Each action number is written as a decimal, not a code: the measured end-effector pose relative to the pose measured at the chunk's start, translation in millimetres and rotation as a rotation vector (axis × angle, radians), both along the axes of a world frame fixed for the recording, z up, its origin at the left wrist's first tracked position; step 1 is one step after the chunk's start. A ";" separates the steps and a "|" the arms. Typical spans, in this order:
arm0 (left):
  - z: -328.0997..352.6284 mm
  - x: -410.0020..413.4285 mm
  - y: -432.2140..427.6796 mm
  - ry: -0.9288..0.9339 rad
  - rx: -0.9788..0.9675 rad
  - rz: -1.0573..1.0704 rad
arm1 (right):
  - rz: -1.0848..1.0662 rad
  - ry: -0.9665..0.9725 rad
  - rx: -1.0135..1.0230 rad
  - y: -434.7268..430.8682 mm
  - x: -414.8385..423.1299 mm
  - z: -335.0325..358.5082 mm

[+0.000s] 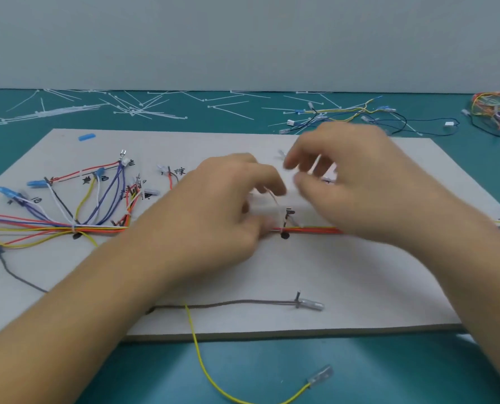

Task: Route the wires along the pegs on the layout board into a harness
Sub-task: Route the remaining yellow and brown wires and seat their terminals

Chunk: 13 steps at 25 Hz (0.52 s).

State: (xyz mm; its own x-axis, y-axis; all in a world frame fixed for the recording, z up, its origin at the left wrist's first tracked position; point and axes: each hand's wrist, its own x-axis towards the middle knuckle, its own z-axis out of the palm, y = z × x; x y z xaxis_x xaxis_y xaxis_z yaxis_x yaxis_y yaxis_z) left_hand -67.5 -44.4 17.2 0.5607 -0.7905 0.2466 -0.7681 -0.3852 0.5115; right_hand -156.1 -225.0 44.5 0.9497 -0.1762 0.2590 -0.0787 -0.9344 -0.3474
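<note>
The grey layout board [359, 272] lies on the teal table. A bundle of red, orange and yellow wires [310, 229] runs left to right across it, past a black peg [285, 220]. On the left the wires fan out [97, 199] to blue terminals. My left hand [222, 205] is at the bundle just left of the peg, its fingers curled and pinching a thin white cable tie [272, 199]. My right hand [353, 182] hovers above the bundle, blurred, its thumb and fingers curled round the tie's pale tail [314, 166].
A grey wire [243, 302] lies near the board's front, hooked on a peg [297, 298]. A yellow wire [202, 360] hangs off the front edge and ends in a terminal [320, 376]. Several white cable ties [132, 109] and loose wires [345, 112] lie behind the board, with a wire pile [499, 112] at the far right.
</note>
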 end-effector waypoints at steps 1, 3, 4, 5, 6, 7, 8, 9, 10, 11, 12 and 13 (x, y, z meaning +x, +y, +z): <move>2.9 6.6 7.6 0.005 -0.012 0.022 | 0.061 0.037 0.021 6.5 -0.1 -3.5; 11.4 22.8 25.8 0.039 -0.071 0.098 | 0.130 0.144 0.017 15.5 0.4 -12.2; 16.1 31.4 34.5 0.044 -0.060 0.140 | 0.142 0.174 0.013 17.7 1.5 -15.3; 20.0 39.0 41.4 0.050 0.004 0.169 | 0.143 0.179 0.027 18.1 2.4 -17.1; 22.7 44.4 46.2 0.070 0.097 0.173 | 0.136 0.179 0.050 16.8 2.9 -17.5; 24.0 47.3 48.9 0.107 0.183 0.153 | 0.125 0.184 0.070 13.9 3.2 -17.0; 24.9 48.2 50.2 0.147 0.250 0.124 | 0.108 0.201 0.083 11.0 3.1 -15.6; 25.6 47.5 51.3 0.171 0.296 0.103 | 0.086 0.218 0.096 8.7 2.7 -13.8; 26.4 47.2 52.0 0.176 0.326 0.089 | 0.070 0.231 0.111 7.1 2.4 -12.3; 27.2 47.1 52.4 0.176 0.344 0.082 | 0.067 0.236 0.122 6.5 2.3 -12.1; 28.2 46.8 52.2 0.175 0.354 0.082 | 0.072 0.238 0.123 6.5 2.4 -12.6; 28.8 45.9 51.5 0.175 0.353 0.089 | 0.074 0.243 0.122 7.3 2.6 -12.8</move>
